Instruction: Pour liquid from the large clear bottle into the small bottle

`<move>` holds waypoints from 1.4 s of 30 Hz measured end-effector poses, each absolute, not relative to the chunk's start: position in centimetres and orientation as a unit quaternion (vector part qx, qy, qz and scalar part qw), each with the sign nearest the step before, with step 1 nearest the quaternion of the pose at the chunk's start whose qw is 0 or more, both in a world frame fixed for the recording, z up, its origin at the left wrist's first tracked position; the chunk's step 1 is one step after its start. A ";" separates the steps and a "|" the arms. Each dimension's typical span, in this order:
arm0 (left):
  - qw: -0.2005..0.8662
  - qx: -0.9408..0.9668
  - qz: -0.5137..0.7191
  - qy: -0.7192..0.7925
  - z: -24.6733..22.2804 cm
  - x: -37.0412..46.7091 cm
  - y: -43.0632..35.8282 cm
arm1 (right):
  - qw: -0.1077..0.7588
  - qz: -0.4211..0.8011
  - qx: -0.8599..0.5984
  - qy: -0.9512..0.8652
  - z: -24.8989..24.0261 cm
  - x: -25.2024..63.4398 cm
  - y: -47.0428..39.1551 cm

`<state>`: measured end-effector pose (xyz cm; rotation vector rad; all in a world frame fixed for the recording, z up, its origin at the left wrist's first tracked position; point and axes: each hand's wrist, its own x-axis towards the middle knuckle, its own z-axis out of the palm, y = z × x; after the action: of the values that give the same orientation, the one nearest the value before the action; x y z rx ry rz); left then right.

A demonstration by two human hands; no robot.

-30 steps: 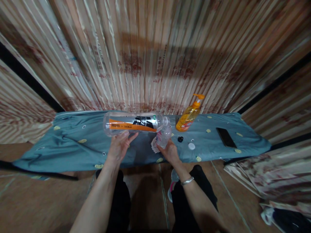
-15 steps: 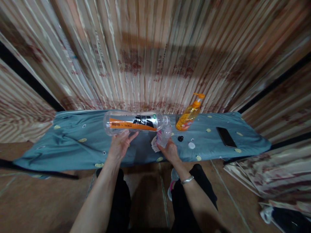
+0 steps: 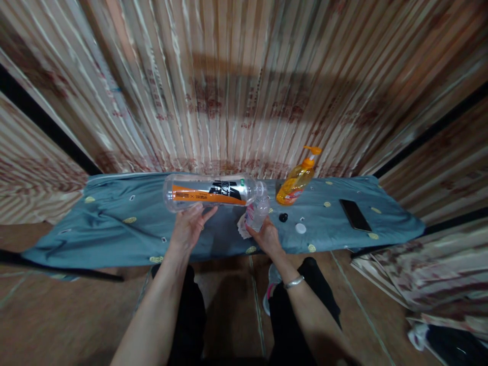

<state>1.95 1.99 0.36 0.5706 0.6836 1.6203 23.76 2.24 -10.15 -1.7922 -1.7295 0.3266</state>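
Observation:
A large clear bottle (image 3: pixel 206 193) with an orange and silver label lies on its side in the air, its neck pointing right. My left hand (image 3: pixel 188 226) holds it from below near its base. Closed around a smaller clear bottle (image 3: pixel 257 212) with a pink label is my right hand (image 3: pixel 269 237). The large bottle's mouth is at the small bottle's top; whether they touch is unclear. A crumpled pale cloth or tissue (image 3: pixel 242 227) shows beside the small bottle.
On the blue-green cloth-covered table (image 3: pixel 114 234) are an orange pump bottle (image 3: pixel 295 184), a black cap (image 3: pixel 283 217), a white cap (image 3: pixel 300 229) and a dark phone (image 3: pixel 355 215). Black poles (image 3: pixel 46 122) rise at the sides, and a patterned curtain (image 3: pixel 229 91) hangs behind.

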 end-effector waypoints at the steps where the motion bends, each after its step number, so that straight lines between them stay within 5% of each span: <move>1: 0.602 0.249 0.699 0.296 0.4 2.0 2.0 | 0.312 0.126 -0.677 -0.655 -10.2 23.8 2.2; 42: 0.609 0.254 0.694 0.288 0.2 1.8 2.5 | 0.311 0.135 -0.675 -0.655 -10.5 24.0 2.5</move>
<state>1.77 2.53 0.16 0.5856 0.6658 1.6036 24.01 2.46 -10.55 -1.7828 -1.7298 0.3562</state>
